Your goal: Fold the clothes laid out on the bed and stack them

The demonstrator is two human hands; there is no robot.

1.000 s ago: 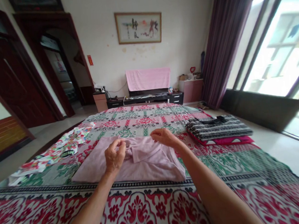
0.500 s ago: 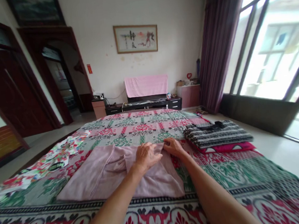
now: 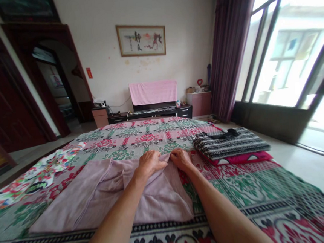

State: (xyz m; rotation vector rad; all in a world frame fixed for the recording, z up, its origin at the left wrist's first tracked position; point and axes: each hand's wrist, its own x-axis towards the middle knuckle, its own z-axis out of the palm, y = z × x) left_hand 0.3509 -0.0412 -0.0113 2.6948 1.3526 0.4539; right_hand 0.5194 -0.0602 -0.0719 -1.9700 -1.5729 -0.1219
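A pale pink garment (image 3: 106,194) lies spread on the patterned bedspread (image 3: 242,201), partly folded over and creased in the middle. My left hand (image 3: 152,163) is closed on the cloth along its far edge, right of centre. Close beside it, my right hand (image 3: 181,159) pinches the far right corner of the same garment, which is slightly lifted between the two hands. Part of the cloth under my left hand and forearm is hidden.
Folded clothes, a black-and-white striped knit (image 3: 232,142) over a red piece (image 3: 241,158), are stacked at right. A colourful printed cloth (image 3: 39,175) lies crumpled at left. Beyond the bed stands a low cabinet (image 3: 116,119) with a pink towel (image 3: 153,92) above it.
The view has shifted, so the room and bed appear further left. The garment's left end now reaches further left and nearer. Both hands stay at its far right edge.
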